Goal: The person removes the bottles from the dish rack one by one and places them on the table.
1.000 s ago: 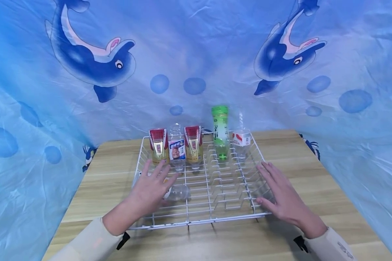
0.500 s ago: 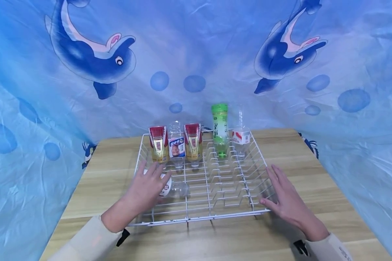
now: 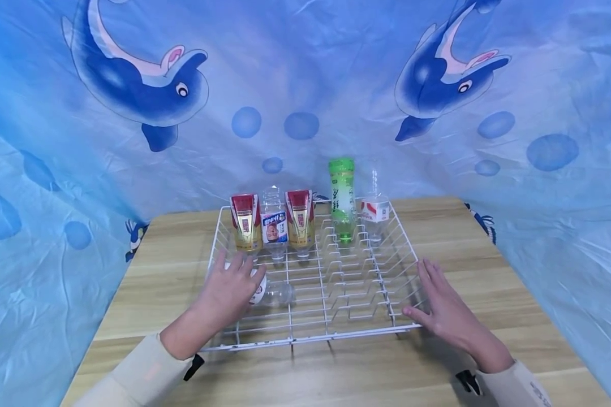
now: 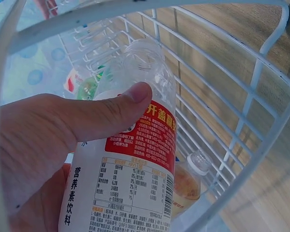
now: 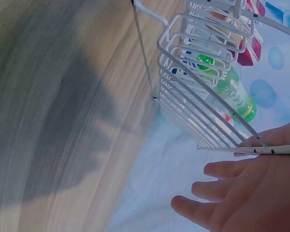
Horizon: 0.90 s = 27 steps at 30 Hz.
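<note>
A clear plastic drink bottle (image 4: 130, 193) with a white-and-red label lies on its side at the left of the white wire rack (image 3: 310, 341). My left hand (image 3: 229, 285) grips it, the thumb across the label in the left wrist view; the other fingers are mostly hidden behind the bottle. My right hand (image 3: 445, 305) rests at the rack's right rim. In the right wrist view, several fingers (image 5: 217, 188) extend straight along the outside, while one passes behind the rack's wires.
Along the rack's back stand two red-and-gold bottles (image 3: 246, 223) (image 3: 300, 220) either side of a clear bottle with a blue label (image 3: 275, 227). Further right are a green bottle (image 3: 343, 198) and a clear bottle with a white-and-red label (image 3: 375, 212). A blue dolphin-print sheet (image 3: 305, 68) hangs behind the wooden table (image 3: 346, 373).
My left hand has come down onto the lying bottle and taken hold of it; its label has turned slightly. My right hand has shifted a little outward along the right rim.
</note>
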### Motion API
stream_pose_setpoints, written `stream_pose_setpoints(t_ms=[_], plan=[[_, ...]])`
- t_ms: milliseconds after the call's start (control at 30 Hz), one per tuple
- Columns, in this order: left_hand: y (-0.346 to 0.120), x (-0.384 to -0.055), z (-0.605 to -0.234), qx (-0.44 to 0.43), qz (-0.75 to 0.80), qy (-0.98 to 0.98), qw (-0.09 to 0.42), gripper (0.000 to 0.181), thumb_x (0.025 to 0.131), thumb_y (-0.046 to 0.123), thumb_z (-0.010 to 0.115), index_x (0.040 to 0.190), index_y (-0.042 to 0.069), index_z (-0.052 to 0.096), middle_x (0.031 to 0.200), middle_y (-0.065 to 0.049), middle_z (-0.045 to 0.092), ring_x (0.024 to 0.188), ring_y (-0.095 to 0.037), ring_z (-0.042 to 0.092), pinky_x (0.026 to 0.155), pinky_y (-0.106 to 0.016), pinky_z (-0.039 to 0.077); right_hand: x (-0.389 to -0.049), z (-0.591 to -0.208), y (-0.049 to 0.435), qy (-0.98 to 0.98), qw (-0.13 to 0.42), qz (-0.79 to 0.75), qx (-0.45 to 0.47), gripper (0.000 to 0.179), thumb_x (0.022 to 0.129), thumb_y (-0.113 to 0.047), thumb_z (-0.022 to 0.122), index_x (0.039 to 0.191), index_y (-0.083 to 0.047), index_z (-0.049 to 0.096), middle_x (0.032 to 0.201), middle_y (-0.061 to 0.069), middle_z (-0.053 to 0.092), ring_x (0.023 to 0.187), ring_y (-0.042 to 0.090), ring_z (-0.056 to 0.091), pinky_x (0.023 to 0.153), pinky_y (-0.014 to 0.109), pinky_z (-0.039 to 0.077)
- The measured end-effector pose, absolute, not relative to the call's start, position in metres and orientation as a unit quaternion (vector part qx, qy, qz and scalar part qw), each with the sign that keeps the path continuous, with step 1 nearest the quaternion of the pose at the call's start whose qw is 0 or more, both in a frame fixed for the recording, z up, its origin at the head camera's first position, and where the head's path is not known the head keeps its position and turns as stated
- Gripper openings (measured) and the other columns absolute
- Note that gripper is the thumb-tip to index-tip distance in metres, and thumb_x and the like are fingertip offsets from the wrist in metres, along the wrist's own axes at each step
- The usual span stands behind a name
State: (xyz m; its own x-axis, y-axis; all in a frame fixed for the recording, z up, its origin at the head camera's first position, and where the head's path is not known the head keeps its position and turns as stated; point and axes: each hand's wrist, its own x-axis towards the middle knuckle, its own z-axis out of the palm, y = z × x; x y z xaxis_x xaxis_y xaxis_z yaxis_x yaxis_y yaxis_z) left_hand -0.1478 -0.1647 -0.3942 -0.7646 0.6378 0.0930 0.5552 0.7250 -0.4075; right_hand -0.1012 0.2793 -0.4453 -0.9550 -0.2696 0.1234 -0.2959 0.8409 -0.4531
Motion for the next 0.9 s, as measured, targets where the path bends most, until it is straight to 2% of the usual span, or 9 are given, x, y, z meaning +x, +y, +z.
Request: stream_pose_setpoints(t_ms=[167, 433, 700, 900], plan=[[-0.162, -0.148, -0.392, -0.320, 0.182, -0.925, 0.097, 0.076, 0.068, 0.045, 0.092, 0.130, 0.009, 0.065, 0.118, -0.017, 0.067, 0.114, -0.040, 0.060, 0.103, -0.066, 0.041, -0.102, -0.445, 0.279, -0.959, 0.023, 0.244, 0.143, 0.104, 0.092, -0.040, 0.072, 0.158, 0.008, 0.009, 0.162, 0.034, 0.007, 0.146, 0.056, 0.006, 0.114, 0.069, 0.015], [-0.159, -0.145, -0.385, -0.308, 0.143, -0.937, 0.084, 0.078, 0.072, 0.051, 0.088, 0.131, 0.006, 0.063, 0.120, -0.018, 0.066, 0.112, -0.039, 0.062, 0.102, -0.067, 0.042, -0.102, -0.444, 0.279, -0.959, 0.013, 0.246, 0.139, 0.105, 0.093, -0.043, 0.070, 0.158, 0.007, 0.006, 0.162, 0.034, 0.006, 0.147, 0.055, 0.005, 0.114, 0.070, 0.015], [-0.153, -0.142, -0.379, -0.308, 0.074, -0.941, 0.119, 0.083, 0.072, 0.052, 0.088, 0.133, 0.004, 0.060, 0.120, -0.016, 0.059, 0.112, -0.035, 0.059, 0.098, -0.056, 0.049, -0.102, -0.445, 0.279, -0.958, 0.011, 0.250, 0.138, 0.105, 0.093, -0.047, 0.069, 0.158, 0.008, 0.008, 0.162, 0.034, 0.005, 0.147, 0.054, 0.004, 0.115, 0.069, 0.014], [-0.144, -0.136, -0.379, -0.292, -0.014, -0.948, 0.123, 0.084, 0.073, 0.054, 0.087, 0.137, 0.007, 0.060, 0.121, -0.014, 0.057, 0.114, -0.034, 0.051, 0.099, -0.057, 0.044, -0.101, -0.445, 0.279, -0.957, 0.014, 0.253, 0.141, 0.104, 0.093, -0.046, 0.069, 0.158, 0.008, 0.007, 0.162, 0.035, 0.005, 0.147, 0.055, 0.003, 0.115, 0.069, 0.013]])
